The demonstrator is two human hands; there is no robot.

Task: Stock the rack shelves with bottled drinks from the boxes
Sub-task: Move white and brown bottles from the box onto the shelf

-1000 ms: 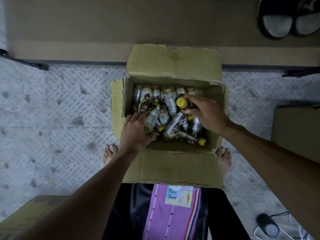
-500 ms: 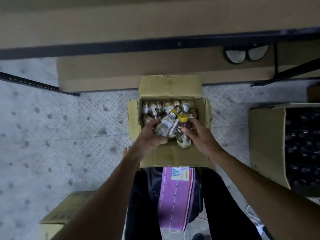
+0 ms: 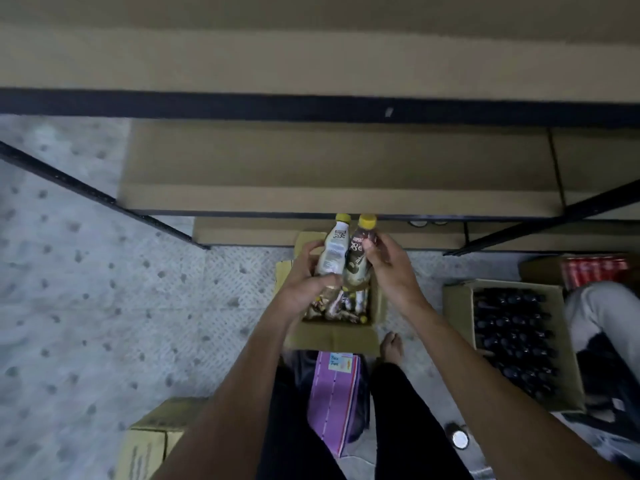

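Observation:
My left hand grips a white bottle with a yellow cap. My right hand grips a brown bottle, also yellow-capped. Both bottles are held upright, side by side, above the open cardboard box on the floor, which holds several more small bottles. In front of me stand the rack shelves, lined with cardboard and framed in black metal; the shelf surfaces in view are bare.
An open box of dark bottles stands at the right, with red cans behind it and another person's leg beside it. A closed carton sits at lower left. A small round object lies near my right foot.
Both hands have lifted out of the box, each carrying a bottle, and now hold them higher, near the lower shelf edge. My view has risen and pulled back, showing more shelves.

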